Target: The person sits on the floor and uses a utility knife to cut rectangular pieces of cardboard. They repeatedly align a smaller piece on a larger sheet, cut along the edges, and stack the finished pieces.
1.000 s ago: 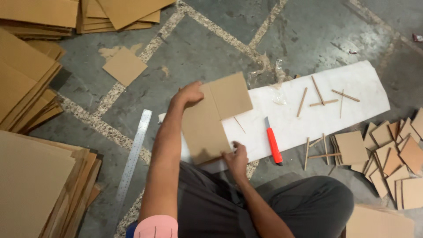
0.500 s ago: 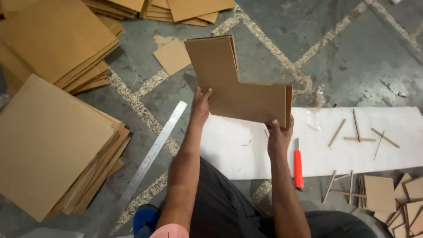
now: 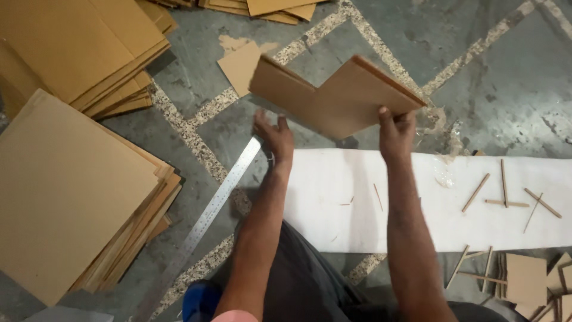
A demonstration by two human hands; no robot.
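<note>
Cardboard (image 3: 333,98) up higher now, tilted flatter over the floor (image 3: 500,77) than half a second back. Only right hand (image 3: 396,132) pinching its edge; left hand (image 3: 275,134) let go, fingers spread just under it. Ruler (image 3: 205,220), white sheet (image 3: 357,209) unmoved.

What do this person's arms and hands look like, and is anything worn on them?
Both forearms are bare, as are the left hand and right hand: no gloves, watch or rings visible. A pink sleeve edge shows at the left upper arm.
</note>
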